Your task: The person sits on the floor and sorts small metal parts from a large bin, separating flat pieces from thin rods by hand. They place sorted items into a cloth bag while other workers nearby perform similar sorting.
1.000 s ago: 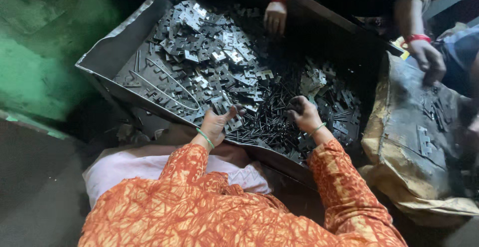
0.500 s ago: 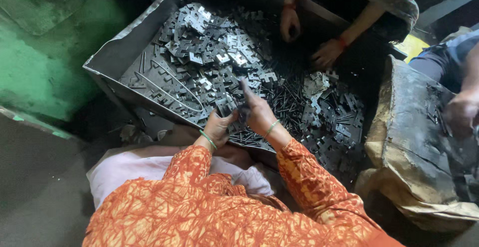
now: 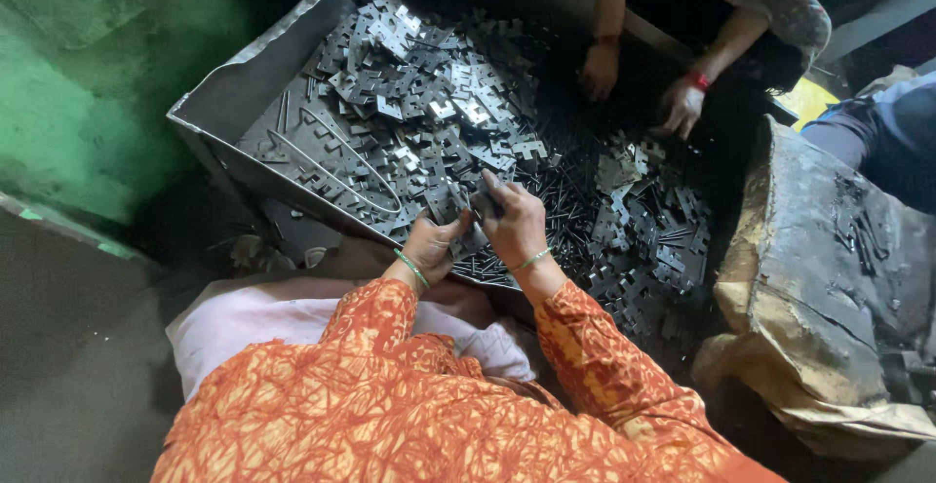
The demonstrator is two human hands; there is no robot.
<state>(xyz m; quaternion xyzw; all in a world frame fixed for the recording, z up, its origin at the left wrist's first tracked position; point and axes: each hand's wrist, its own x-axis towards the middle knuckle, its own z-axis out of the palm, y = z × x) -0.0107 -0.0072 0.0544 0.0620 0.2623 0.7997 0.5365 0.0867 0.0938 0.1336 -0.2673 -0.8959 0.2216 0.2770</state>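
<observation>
Sorting in hand: left hand (image 3: 429, 249) and right hand (image 3: 512, 225) pinching together one flat grey stamped-metal piece (image 3: 475, 212) at tray's (image 3: 244, 93) six o'clock edge; next likely needs careful separating from pile

Metal parts (image 3: 439, 122) in tray (image 3: 234, 103)

Sleeves: orange fabric with a fine pale crackle print, reaching to just above both wrists.
Left hand (image 3: 429, 247): thin green bangle at the wrist.
Right hand (image 3: 514, 225): thin green bangle at the wrist.
Lap: pale pink cloth below the sleeves.
</observation>
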